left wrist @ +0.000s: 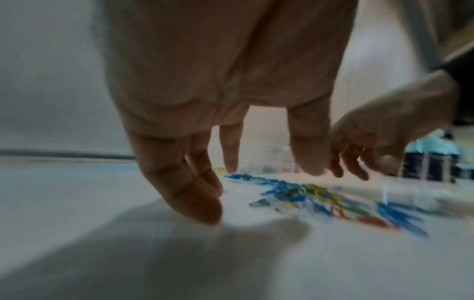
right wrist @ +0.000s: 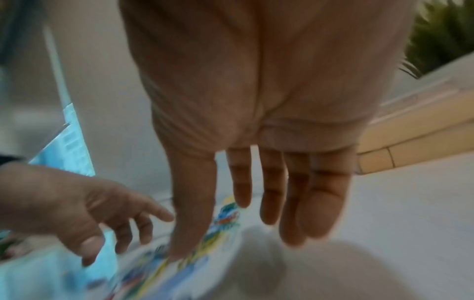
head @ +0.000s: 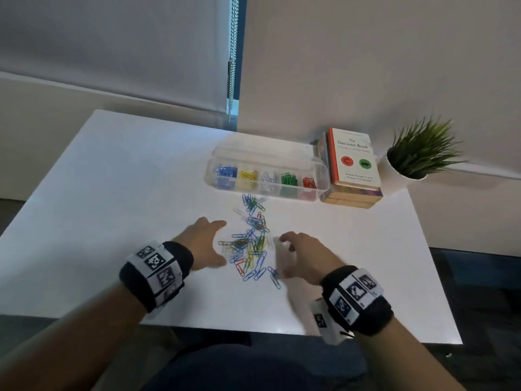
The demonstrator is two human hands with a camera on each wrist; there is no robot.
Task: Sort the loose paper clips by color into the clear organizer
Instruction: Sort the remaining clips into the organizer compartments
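A heap of loose paper clips [head: 252,244] in blue, yellow, green, red and white lies on the white table [head: 112,193]. My left hand [head: 210,242] hovers at the heap's left edge, fingers spread and relaxed, holding nothing. My right hand [head: 293,249] hovers at the heap's right edge, blurred, fingers straight and empty. The clear organizer [head: 267,172] stands behind the heap, with blue, yellow, white, green and red clips in separate compartments. In the left wrist view the left hand [left wrist: 259,172] hangs above the clips [left wrist: 320,199]. In the right wrist view the right hand [right wrist: 256,219] hangs over the clips [right wrist: 195,243].
A stack of books [head: 352,165] stands right of the organizer, and a potted plant [head: 417,156] beyond it. A window blind with a bead chain [head: 232,52] hangs behind the table. The table's front edge runs just below my wrists.
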